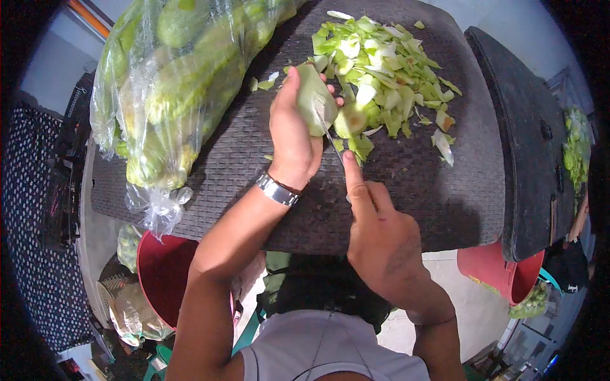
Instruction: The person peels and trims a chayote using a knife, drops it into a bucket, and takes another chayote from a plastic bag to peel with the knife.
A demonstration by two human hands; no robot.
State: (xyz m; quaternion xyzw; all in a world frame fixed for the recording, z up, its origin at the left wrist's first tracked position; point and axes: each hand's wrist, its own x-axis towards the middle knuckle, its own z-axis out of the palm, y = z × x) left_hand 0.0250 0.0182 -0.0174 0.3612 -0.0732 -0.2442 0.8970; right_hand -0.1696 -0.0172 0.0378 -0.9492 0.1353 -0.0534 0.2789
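Observation:
My left hand (pixel 295 120), with a metal watch at the wrist, is wrapped round a peeled pale green fruit (pixel 312 95) that looks like a green mango. In my right hand (pixel 381 235) is a knife (pixel 333 143), its handle mostly hidden by the fingers. The forefinger lies along the back of the blade, and the blade's tip touches the lower part of the fruit. Just right of the fruit, a heap of green and whitish peelings (pixel 387 76) lies on the dark woven-pattern tabletop (pixel 254 209).
A clear plastic bag (pixel 184 82) full of green fruits lies on the table's left side, its knotted end towards me. Red buckets (pixel 166 273) (pixel 499 273) stand below the table on both sides. A dark chair back (pixel 524 140) rises along the right edge.

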